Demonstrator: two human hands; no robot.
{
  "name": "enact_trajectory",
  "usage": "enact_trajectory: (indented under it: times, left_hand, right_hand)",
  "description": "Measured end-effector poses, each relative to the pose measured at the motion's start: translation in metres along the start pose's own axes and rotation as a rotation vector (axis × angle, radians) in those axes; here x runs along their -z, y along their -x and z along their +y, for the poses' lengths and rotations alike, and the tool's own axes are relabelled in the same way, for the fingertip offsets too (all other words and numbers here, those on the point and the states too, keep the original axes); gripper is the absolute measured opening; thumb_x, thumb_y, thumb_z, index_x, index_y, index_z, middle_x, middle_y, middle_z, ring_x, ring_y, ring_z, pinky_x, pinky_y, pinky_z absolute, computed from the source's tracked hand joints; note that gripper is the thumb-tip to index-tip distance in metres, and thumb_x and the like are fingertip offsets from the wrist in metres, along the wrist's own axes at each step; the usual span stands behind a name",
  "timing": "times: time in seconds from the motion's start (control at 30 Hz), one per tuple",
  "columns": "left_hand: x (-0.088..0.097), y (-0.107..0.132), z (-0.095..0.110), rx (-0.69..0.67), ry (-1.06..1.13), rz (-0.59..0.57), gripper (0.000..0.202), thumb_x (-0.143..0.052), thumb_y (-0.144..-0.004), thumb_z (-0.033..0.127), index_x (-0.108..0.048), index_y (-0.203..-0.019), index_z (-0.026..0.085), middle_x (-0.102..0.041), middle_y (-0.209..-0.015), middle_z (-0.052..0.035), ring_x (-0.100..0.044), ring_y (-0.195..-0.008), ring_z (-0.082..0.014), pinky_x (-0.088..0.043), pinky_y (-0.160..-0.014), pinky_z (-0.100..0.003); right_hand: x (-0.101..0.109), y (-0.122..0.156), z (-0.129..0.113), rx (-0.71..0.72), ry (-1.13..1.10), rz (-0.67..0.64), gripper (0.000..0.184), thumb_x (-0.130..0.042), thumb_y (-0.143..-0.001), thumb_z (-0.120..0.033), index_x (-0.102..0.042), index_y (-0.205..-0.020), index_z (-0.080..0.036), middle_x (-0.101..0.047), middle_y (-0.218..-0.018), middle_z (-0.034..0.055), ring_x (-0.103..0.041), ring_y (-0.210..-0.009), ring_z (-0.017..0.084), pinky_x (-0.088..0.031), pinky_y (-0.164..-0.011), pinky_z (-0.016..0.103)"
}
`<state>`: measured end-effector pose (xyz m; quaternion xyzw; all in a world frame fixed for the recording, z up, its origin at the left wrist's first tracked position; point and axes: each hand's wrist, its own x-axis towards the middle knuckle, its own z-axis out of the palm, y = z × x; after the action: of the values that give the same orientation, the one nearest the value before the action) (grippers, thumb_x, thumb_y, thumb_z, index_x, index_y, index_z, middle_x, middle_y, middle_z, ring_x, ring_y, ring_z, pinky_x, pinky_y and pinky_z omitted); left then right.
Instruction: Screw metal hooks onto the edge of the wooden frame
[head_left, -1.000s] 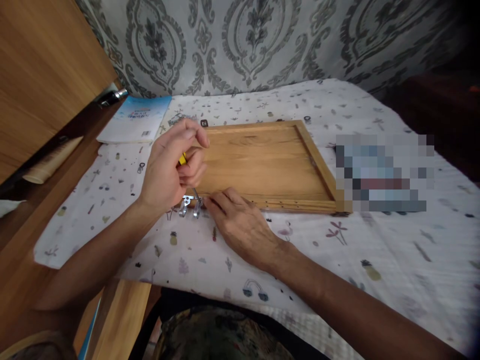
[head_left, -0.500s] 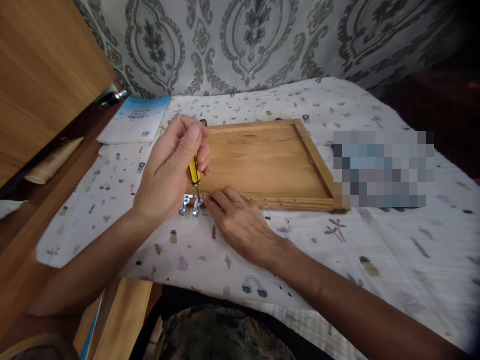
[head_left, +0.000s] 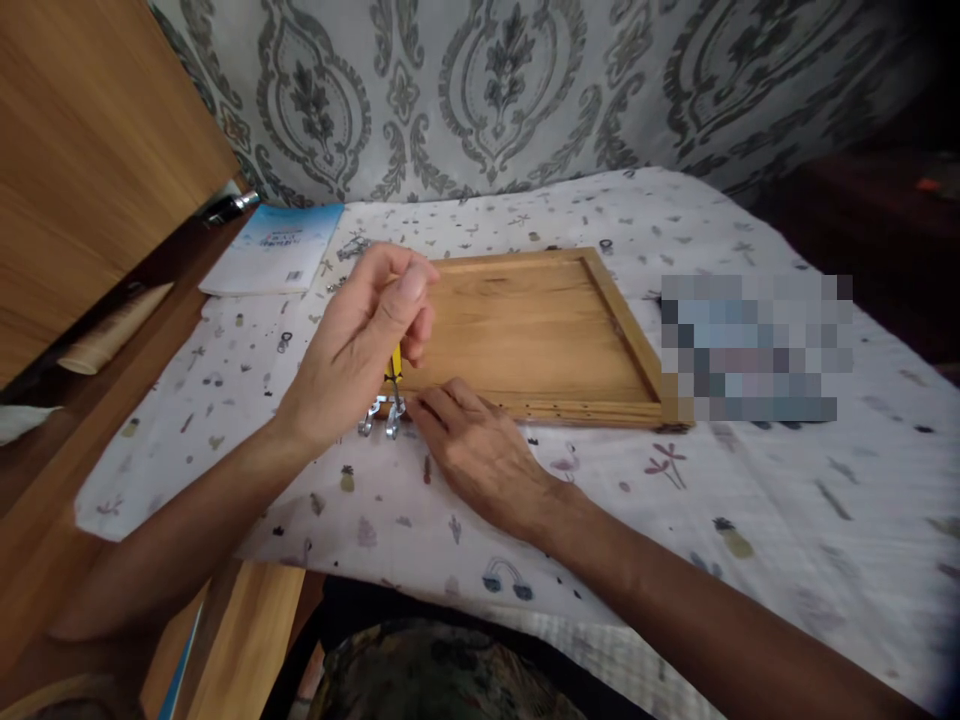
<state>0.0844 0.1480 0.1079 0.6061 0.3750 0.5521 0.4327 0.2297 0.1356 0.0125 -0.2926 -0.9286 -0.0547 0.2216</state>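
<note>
My left hand (head_left: 352, 350) is closed round a small yellow-handled screwdriver (head_left: 394, 365), held upright with its tip down on a metal hinge (head_left: 379, 412). The hinge sits at the near left corner of a shallow wooden panel (head_left: 525, 330) that lies flat on a patterned cloth. My right hand (head_left: 480, 450) rests on the cloth beside the hinge, its fingertips pressed against the hinge and the panel's near edge. Most of the screwdriver is hidden behind my left fingers.
A light blue booklet (head_left: 274, 250) lies at the cloth's far left. Small metal parts (head_left: 352, 245) are scattered behind the panel. A blurred patch (head_left: 750, 345) lies right of the panel. A wooden cabinet side (head_left: 90, 150) rises at the left, and a patterned wall (head_left: 487, 90) stands behind.
My left hand has turned on the screwdriver, fingers shifting round its handle, which now shows less. My right hand stays by the hinge. The view has tilted slightly.
</note>
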Motion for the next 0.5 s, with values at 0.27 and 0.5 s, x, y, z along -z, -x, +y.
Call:
enact_trajectory:
  times: [0.27, 0.5]
  left_hand:
    - [0.011, -0.009, -0.004, 0.098, 0.166, -0.307, 0.025, -0.057, -0.094, 0.038, -0.057, -0.078, 0.019, -0.022, -0.045, 0.0103, -0.013, -0.037, -0.0055, -0.016, -0.039, -0.020]
    - [0.005, -0.001, -0.005, 0.005, 0.078, 0.051, 0.024, -0.059, -0.095, 0.040, -0.058, -0.083, 0.019, -0.042, -0.055, 0.0055, -0.037, -0.047, -0.0080, -0.033, -0.047, -0.020]
  right_hand:
    - [0.001, 0.000, 0.000, -0.011, 0.004, -0.013, 0.013, -0.058, -0.092, -0.007, -0.066, -0.102, -0.012, -0.066, -0.099, 0.0090, -0.050, -0.093, 0.024, -0.050, -0.069, 0.034]
    - [0.000, 0.000, 0.000, -0.007, -0.009, -0.006, 0.016, -0.060, -0.091, -0.007, -0.066, -0.105, -0.011, -0.067, -0.100, 0.0100, -0.050, -0.094, 0.026, -0.050, -0.069, 0.035]
